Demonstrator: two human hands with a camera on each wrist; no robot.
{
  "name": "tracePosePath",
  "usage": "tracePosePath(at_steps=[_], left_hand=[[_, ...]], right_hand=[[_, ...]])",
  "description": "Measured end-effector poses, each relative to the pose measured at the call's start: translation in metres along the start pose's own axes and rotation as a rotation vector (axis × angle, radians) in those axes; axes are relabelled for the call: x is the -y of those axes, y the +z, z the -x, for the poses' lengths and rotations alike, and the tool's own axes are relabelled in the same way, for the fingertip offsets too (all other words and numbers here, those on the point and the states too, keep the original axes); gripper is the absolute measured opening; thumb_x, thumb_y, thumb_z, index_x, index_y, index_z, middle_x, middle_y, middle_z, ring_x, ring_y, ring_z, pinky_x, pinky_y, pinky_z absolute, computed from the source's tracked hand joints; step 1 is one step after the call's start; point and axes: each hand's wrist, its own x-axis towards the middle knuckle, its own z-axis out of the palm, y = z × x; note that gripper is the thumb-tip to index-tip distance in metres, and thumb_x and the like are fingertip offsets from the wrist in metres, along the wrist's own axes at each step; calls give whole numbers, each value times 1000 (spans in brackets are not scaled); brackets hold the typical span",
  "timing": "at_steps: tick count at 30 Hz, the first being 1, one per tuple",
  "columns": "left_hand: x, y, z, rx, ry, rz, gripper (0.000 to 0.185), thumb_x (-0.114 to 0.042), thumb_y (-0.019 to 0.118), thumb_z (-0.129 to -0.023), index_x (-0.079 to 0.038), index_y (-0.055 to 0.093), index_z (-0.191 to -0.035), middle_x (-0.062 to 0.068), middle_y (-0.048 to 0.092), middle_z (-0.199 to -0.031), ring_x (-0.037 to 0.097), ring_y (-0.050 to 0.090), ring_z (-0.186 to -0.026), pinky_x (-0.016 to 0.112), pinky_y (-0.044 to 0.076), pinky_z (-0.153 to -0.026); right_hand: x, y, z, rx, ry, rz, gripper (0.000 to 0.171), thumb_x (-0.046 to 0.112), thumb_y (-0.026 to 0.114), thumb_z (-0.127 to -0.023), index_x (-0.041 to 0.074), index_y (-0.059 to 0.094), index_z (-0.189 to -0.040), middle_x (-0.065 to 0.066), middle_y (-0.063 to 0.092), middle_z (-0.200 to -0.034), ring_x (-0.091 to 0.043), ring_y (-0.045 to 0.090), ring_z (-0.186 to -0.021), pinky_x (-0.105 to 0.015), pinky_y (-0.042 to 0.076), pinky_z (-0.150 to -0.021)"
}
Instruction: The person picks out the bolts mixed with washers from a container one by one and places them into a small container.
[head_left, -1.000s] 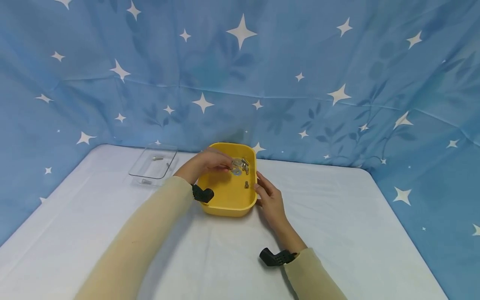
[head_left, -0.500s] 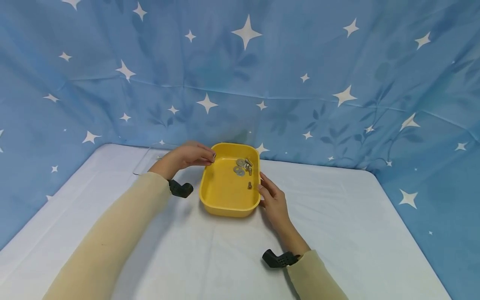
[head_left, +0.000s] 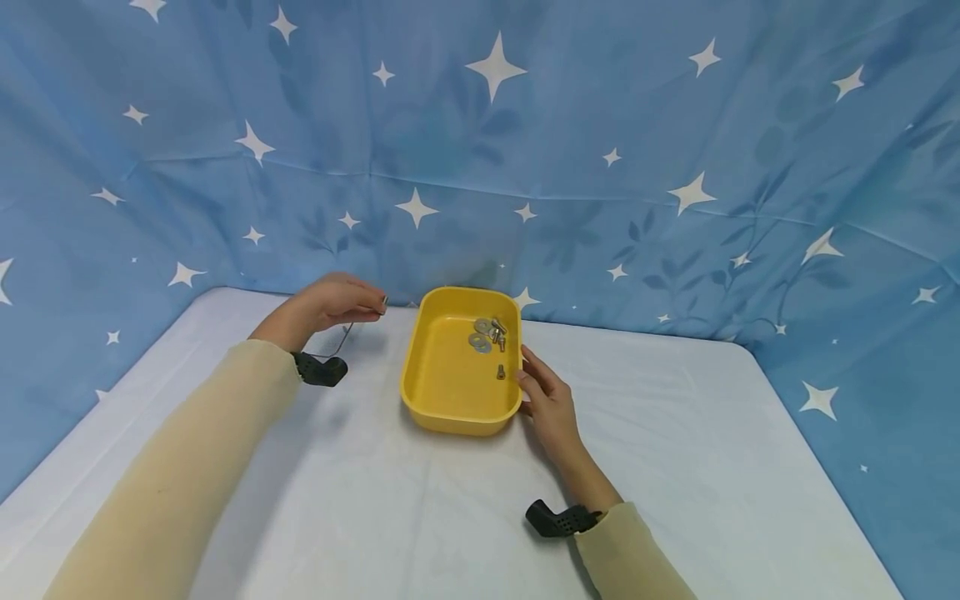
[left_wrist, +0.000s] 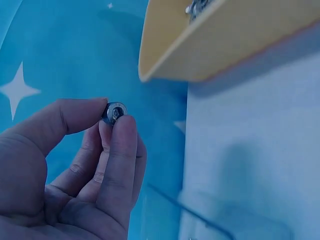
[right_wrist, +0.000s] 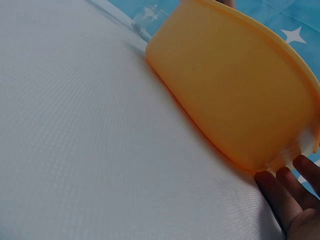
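Observation:
My left hand (head_left: 337, 302) is raised over the clear plastic box (head_left: 347, 335), hiding most of it. Between thumb and fingertips it pinches a small metal socket-head screw (left_wrist: 115, 113), whose round head faces the left wrist camera. My right hand (head_left: 551, 404) rests at the right side of the yellow bin (head_left: 457, 423), fingers relaxed. In the right wrist view its fingertips (right_wrist: 265, 178) are right at the bin's lower outer wall. Inside the bin lie flat washers (head_left: 480, 341) and several screws (head_left: 501, 372), grouped toward the right side.
A white cloth (head_left: 465, 517) covers the table. Behind it hangs a blue curtain (head_left: 570, 108) with white stars, close to the bin's far end. Each wrist carries a black camera mount (head_left: 321, 370).
My left hand has lifted out of the yellow bin with the screw and moved left over the clear box. My right hand has stayed at the bin's side.

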Motion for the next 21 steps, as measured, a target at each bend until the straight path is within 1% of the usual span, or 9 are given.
tracePosePath(at_steps=[4,6,9,11,13,14,15,18,21], left_hand=[[6,-10,0,-24,-13,10,56,-10,68,-95,1,50,-147,7,59,-125,5,68,-84,19,61,-85],[9,-15,0,-34,-19,7,56,-9,68,-95,1,50,-146,7,59,-124,4,68,-83,22,61,-89],[16,-20,-1,-54,-21,-1,56,-8,67,-95,2,49,-147,14,57,-137,2,67,-82,28,58,-100],[23,-24,-2,-68,-15,-8,55,-8,65,-95,4,48,-147,18,52,-146,0,67,-82,32,54,-106],[30,-27,-3,-80,-12,-10,55,-8,64,-96,6,47,-147,19,48,-151,-2,66,-78,32,54,-107],[33,-28,-3,-85,-12,-11,55,-7,64,-96,7,47,-146,19,49,-150,-3,66,-76,32,55,-106],[36,-29,-3,-88,-12,-17,54,-8,64,-96,7,48,-145,18,52,-146,-3,66,-75,31,56,-104],[42,-30,-4,-96,-14,-27,54,-7,65,-95,8,49,-144,10,62,-125,-2,66,-75,33,56,-103],[46,-31,-7,-106,-13,-26,54,-5,66,-93,10,49,-143,2,64,-108,-2,66,-73,33,57,-102]], right_hand=[[1,0,0,-2,5,4,47,34,52,-106,35,45,-152,-5,52,-152,-26,59,-131,-30,62,-91],[0,0,0,-4,7,5,47,34,52,-106,36,45,-152,-5,53,-152,-26,59,-131,-30,62,-91],[0,0,0,-7,8,7,47,34,52,-106,36,45,-152,-4,53,-152,-26,60,-129,-30,62,-90],[0,0,0,-10,7,8,46,33,52,-106,35,45,-152,-5,53,-152,-26,60,-129,-29,63,-89],[1,0,1,-11,13,10,46,33,52,-106,35,45,-152,-4,53,-152,-26,60,-130,-29,62,-89],[1,0,1,-12,15,10,46,33,52,-106,35,46,-151,-4,53,-151,-25,60,-130,-28,62,-89],[1,0,1,-12,18,11,46,33,52,-106,35,46,-151,-4,53,-152,-25,60,-130,-27,62,-89],[1,1,1,-11,22,9,47,33,53,-106,35,46,-151,-4,53,-152,-25,60,-130,-26,62,-89],[1,1,1,-9,12,2,47,33,52,-106,34,45,-152,-5,53,-152,-26,60,-129,-25,62,-88]])
